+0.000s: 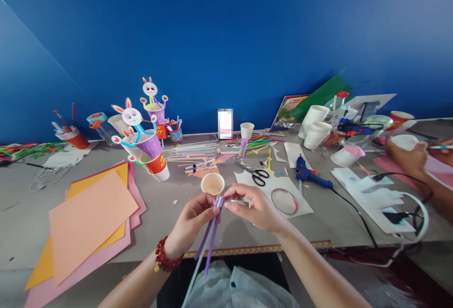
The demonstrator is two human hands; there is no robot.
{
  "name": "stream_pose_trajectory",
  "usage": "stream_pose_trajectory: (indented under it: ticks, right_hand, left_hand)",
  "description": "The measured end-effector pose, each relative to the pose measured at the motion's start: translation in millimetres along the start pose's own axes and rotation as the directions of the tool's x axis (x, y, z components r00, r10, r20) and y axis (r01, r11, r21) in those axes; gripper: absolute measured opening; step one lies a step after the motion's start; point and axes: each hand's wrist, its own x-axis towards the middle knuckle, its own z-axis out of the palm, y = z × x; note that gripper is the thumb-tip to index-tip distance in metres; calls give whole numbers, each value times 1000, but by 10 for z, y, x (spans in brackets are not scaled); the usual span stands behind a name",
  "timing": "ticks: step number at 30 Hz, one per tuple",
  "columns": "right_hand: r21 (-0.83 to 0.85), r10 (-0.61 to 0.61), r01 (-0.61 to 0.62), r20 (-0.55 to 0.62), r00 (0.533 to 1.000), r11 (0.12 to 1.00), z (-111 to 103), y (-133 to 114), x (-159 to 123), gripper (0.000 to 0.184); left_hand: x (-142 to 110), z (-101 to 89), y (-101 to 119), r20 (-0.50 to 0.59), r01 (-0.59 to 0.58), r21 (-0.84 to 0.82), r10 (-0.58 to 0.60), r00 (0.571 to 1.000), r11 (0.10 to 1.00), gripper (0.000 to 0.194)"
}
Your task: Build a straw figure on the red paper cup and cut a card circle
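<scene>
Left hand (198,216): pinching straws (211,242), just nearer the wearer than the cup (213,183) | Right hand (253,208): fingers curled at the straws' top, near the cup; exact pinch cannot be told | Scissors (259,175): right of the cup | Glue gun (311,174): farther right of the cup | Paper (90,223): left of the cup

Craft workspace: table (159,232) with coloured paper (92,223), scissors (260,176), glue gun (311,173), paper cups (314,119).
</scene>
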Motion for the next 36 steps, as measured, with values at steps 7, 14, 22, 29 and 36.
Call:
stream_pose_trajectory:
  ticks: [7,14,22,29,36]
  right_hand:
    - [46,-50,52,-28,998,998,52,28,-22,12]
    - [-35,65,-69,-111,992,997,125,-9,-72,15]
    - [-47,24,-27,-66,998,999,113,-111,-152,19]
    - [-15,47,-49,-96,994,999,130,-106,-168,19]
    - [12,65,-64,-112,992,998,155,-113,-183,19]
  left_hand:
    - [-20,-10,-22,60,-25,-46,27,998,999,21]
    - [-52,-13,-120,103,-524,663,627,772,536,33]
    - [-73,72,-75,179,-489,796,632,754,358,31]
    - [-57,46,-107,273,-561,803,713,646,201,43]
    - [-36,37,-143,253,-545,825,763,595,151,46]
